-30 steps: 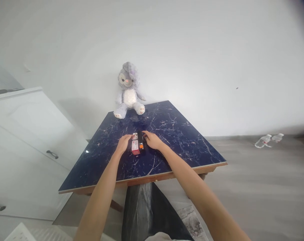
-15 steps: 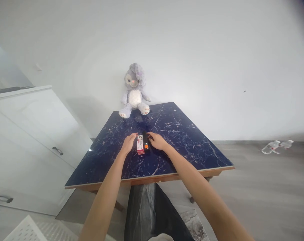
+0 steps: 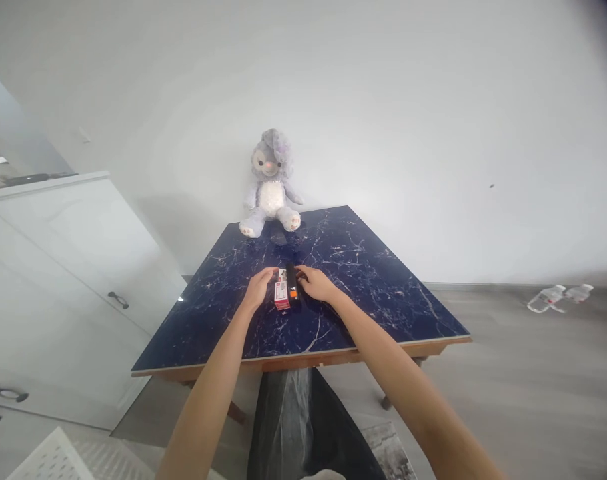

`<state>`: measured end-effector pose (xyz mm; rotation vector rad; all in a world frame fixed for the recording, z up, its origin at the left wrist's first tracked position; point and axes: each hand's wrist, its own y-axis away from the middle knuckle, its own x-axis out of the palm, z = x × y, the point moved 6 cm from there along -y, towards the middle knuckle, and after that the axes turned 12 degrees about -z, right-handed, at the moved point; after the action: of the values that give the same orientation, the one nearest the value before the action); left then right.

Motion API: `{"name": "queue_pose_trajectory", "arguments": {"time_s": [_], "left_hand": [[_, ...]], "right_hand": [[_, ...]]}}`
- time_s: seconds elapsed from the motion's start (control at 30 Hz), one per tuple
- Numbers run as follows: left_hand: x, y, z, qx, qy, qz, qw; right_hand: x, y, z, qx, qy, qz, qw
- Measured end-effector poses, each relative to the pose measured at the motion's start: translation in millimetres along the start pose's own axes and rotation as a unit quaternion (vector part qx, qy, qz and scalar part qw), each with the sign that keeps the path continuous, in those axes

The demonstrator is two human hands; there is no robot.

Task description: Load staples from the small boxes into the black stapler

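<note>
A small red-and-white box [image 3: 282,297] and a narrow black object [image 3: 292,283] with an orange patch are side by side on the dark blue marbled table [image 3: 373,300]. What the black object is, I cannot tell. My left hand [image 3: 259,288] is at the box's left, fingers stretched forward, fingertips by its far left corner. On the other side, my right hand [image 3: 317,285] has its forefinger reaching to the far right side of the black object, with the thumb apart below. Neither hand wraps round a thing; whether the fingertips press on them is too small to tell.
A grey plush toy [image 3: 272,193] sits at the table's far edge against the wall. White cabinets [image 3: 73,287] stand at the left. Clear plastic bottles [image 3: 558,297] are on the floor at the right. A white perforated basket [image 3: 53,460] is at bottom left.
The view has shifted slightly. The box looks turned a little against the black object. My hands keep nearly the same places on either side.
</note>
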<state>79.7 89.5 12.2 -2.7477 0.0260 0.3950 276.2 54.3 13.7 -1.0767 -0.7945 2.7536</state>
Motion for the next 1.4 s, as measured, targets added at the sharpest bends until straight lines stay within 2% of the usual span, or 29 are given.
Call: {"name": "queue_pose_trajectory", "arguments": {"time_s": [0.23,0.73,0.93,1.07,1.2,1.27,1.4], "left_hand": [[4.9,-4,5,-0.021,0.082,0.017,0.996],[6.6,-1,-1,-0.027,0.067,0.021,0.997],[8.6,0,-6,-0.012,0.025,0.02,0.999],[7.1,0,-8,0.008,-0.039,0.005,0.999],[-4.9,2,-11,0.03,-0.164,-0.061,0.984],[-9.7,3,-12,0.029,-0.194,-0.089,0.976],[-6.4,3,-13,0.024,-0.186,-0.067,0.98]], "right_hand": [[-1,0,0,-0.004,0.003,-0.006,1.0],[-1,1,3,-0.014,0.005,0.0,1.0],[0,0,3,-0.015,0.012,-0.001,1.0],[0,0,2,-0.007,0.01,0.001,1.0],[0,0,3,-0.001,0.011,0.001,1.0],[-1,1,4,-0.002,0.011,0.0,1.0],[-4,2,5,0.003,0.007,-0.004,1.0]]}}
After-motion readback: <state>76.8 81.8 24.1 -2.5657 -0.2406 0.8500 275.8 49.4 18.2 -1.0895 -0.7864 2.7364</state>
